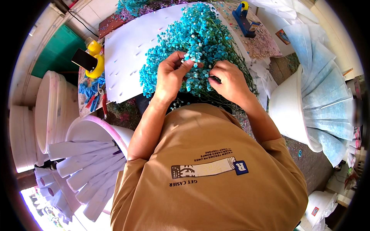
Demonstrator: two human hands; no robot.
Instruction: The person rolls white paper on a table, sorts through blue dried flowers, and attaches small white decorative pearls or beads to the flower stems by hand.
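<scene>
A big heap of blue-dyed baby's breath (200, 30) with thin green stems lies in front of me, its stems pointing to the right. My left hand (171, 75) is closed in a pinch on a sprig of the small blue blossoms at the near side of the heap. To its right, my right hand (229, 81) is closed too, fingers curled in among the blossoms and stems. Something small and dark shows at its fingertips; I cannot make out what it is.
White sheet (123, 57) under the flowers. A phone (84, 60) on a yellow stand and red-handled pliers (104, 104) are at left; a blue tape dispenser (243, 20) is at far right. Buckets of wrapped rolls (98, 129) and pale blue wrapping (320, 92) flank me.
</scene>
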